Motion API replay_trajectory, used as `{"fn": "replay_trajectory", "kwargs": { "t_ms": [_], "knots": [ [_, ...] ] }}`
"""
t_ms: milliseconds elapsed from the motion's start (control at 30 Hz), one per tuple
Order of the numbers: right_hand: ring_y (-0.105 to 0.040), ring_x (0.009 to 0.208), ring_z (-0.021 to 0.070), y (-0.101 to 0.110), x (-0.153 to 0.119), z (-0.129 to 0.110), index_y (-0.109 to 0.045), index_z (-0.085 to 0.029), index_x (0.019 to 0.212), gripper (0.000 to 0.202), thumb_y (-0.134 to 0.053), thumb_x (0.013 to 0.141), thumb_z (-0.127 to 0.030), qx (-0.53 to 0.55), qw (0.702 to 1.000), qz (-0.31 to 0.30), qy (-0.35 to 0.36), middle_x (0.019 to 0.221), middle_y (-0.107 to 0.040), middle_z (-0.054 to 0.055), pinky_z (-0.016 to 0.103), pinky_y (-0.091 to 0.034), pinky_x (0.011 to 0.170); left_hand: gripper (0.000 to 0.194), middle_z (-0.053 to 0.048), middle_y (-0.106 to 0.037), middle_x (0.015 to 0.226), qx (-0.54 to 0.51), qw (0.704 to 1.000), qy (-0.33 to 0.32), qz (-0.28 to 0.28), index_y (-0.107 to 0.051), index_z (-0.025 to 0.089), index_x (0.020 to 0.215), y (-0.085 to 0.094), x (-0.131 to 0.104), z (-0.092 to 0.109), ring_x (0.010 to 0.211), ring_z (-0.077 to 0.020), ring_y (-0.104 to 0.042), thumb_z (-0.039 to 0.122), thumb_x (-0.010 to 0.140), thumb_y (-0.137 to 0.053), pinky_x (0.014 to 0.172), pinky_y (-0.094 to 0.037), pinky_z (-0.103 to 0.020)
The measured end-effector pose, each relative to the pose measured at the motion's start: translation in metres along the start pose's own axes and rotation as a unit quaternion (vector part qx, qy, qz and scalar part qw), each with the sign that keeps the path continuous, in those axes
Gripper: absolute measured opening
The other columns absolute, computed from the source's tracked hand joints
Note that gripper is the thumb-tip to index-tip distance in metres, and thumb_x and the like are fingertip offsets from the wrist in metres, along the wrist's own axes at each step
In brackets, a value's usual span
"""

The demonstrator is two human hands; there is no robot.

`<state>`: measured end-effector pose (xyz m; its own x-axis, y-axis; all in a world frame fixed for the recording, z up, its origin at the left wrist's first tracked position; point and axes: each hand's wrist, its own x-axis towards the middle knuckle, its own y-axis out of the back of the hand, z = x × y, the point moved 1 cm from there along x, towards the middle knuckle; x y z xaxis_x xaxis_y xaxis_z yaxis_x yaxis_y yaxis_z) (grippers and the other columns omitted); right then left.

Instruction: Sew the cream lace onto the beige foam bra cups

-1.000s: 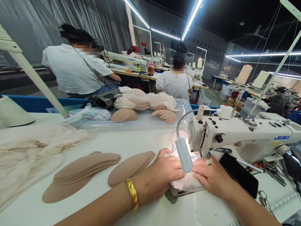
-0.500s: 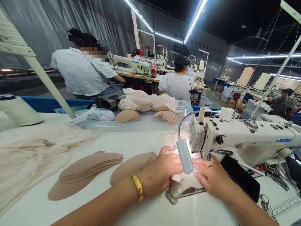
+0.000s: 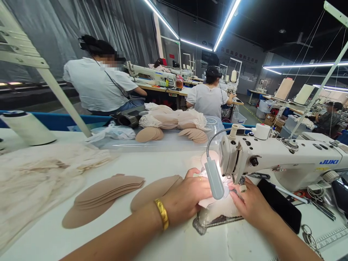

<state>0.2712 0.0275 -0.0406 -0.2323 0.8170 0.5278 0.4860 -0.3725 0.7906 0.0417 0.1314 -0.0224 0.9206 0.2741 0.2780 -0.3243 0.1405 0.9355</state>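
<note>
Under the needle end of a white sewing machine [image 3: 274, 159] lies a pale pink and white fabric piece [image 3: 206, 203], lit brightly by a grey gooseneck lamp [image 3: 214, 179]. My left hand [image 3: 187, 194], with a gold bracelet at the wrist, rests flat on this piece from the left; the lamp covers some fingertips. Close to the needle on the right is my right hand [image 3: 252, 203], its thumb and fingers curled around a small dark grey thing [image 3: 233, 191] whose kind I cannot make out. The machine head hides part of these fingers.
Beige oval pads [image 3: 108, 192] lie stacked at left, with more pads [image 3: 152, 192] beside my left forearm. Cream fabric [image 3: 40, 174] covers the far left. A black phone [image 3: 280, 204] and keyrings [image 3: 310, 235] lie right. Behind the plastic tray [image 3: 119, 144], co-workers [image 3: 95, 83] sit at machines.
My right hand has drawn slightly right, away from the fabric, and its fingers have curled. A small dark grey thing now shows by its thumb. My left hand stays on the fabric.
</note>
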Motion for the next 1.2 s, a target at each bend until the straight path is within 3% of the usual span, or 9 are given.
{"fn": "replay_trajectory", "kwargs": {
  "t_ms": [133,333,600,767,900,1033,1100,1200],
  "knots": [
    [-0.068,0.103,0.0294,0.000,-0.001,0.000,-0.065,-0.021,0.109,0.017,-0.050,0.105,-0.017,0.002,1.000,-0.011,-0.003,0.109,-0.075,0.011,0.044,-0.058,0.090,0.046,0.005,-0.079,0.113,-0.030,1.000,0.000,0.004,-0.069,0.029,0.104,-0.001,-0.001,0.003,0.106,-0.0251,-0.071,-0.005,0.074,-0.060,0.105,-0.025,-0.043],
    [-0.069,0.099,0.0312,-0.001,-0.003,0.001,-0.065,-0.021,0.103,0.016,-0.049,0.106,-0.019,-0.011,1.000,-0.018,-0.002,0.108,-0.075,0.013,0.046,-0.059,0.086,0.054,0.006,-0.078,0.110,-0.019,1.000,-0.004,0.011,-0.068,0.029,0.104,-0.002,0.000,0.004,0.098,-0.0229,-0.070,-0.009,0.066,-0.059,0.098,-0.026,-0.040],
    [-0.069,0.099,0.0303,0.000,-0.003,0.000,-0.062,-0.022,0.102,0.013,-0.050,0.106,-0.019,-0.007,1.000,-0.001,0.004,0.107,-0.075,0.011,0.044,-0.058,0.084,0.055,0.008,-0.076,0.108,-0.030,0.999,0.014,0.006,-0.067,0.029,0.104,0.000,-0.002,0.006,0.097,-0.0213,-0.068,-0.010,0.066,-0.060,0.097,-0.022,-0.041],
    [-0.070,0.099,0.0283,0.002,-0.002,-0.002,-0.062,-0.023,0.101,0.013,-0.050,0.105,-0.018,-0.010,1.000,0.005,0.016,0.106,-0.075,0.010,0.041,-0.057,0.086,0.045,0.007,-0.077,0.100,-0.032,0.999,0.028,0.019,-0.068,0.027,0.097,-0.001,-0.003,0.005,0.093,-0.0206,-0.067,-0.009,0.070,-0.059,0.097,-0.023,-0.042],
    [-0.069,0.094,0.0282,0.000,-0.004,-0.001,-0.062,-0.023,0.103,0.015,-0.048,0.106,-0.019,-0.025,1.000,0.000,0.018,0.104,-0.075,0.009,0.040,-0.055,0.082,0.039,0.003,-0.078,0.103,0.011,0.999,0.018,0.037,-0.070,0.028,0.103,-0.004,-0.004,0.005,0.091,-0.0226,-0.066,-0.001,0.077,-0.063,0.099,-0.024,-0.046],
    [-0.065,0.089,0.0272,0.000,-0.006,0.000,-0.062,-0.023,0.112,0.015,-0.048,0.106,-0.018,-0.024,1.000,-0.006,0.019,0.099,-0.074,0.007,0.038,-0.050,0.077,0.015,0.000,-0.078,0.098,0.046,0.997,-0.004,0.056,-0.066,0.023,0.086,-0.007,-0.006,0.007,0.092,-0.0233,-0.066,0.007,0.086,-0.067,0.099,-0.026,-0.047],
    [-0.062,0.088,0.0255,0.001,-0.006,-0.001,-0.061,-0.023,0.113,0.016,-0.048,0.106,-0.017,-0.011,0.999,-0.021,0.026,0.098,-0.072,0.005,0.036,-0.048,0.078,0.014,0.002,-0.077,0.091,0.064,0.996,-0.017,0.066,-0.063,0.021,0.081,-0.007,-0.009,0.010,0.085,-0.0217,-0.064,0.009,0.087,-0.067,0.099,-0.027,-0.047],
    [-0.059,0.084,0.0226,0.003,-0.007,-0.005,-0.063,-0.025,0.110,0.017,-0.048,0.107,-0.016,0.003,0.997,-0.066,0.035,0.093,-0.068,0.003,0.033,-0.044,0.074,0.013,0.003,-0.075,0.087,0.091,0.992,-0.034,0.081,-0.065,0.023,0.091,-0.007,-0.012,0.016,0.080,-0.0215,-0.062,0.012,0.087,-0.070,0.101,-0.027,-0.048]
  ]
}}
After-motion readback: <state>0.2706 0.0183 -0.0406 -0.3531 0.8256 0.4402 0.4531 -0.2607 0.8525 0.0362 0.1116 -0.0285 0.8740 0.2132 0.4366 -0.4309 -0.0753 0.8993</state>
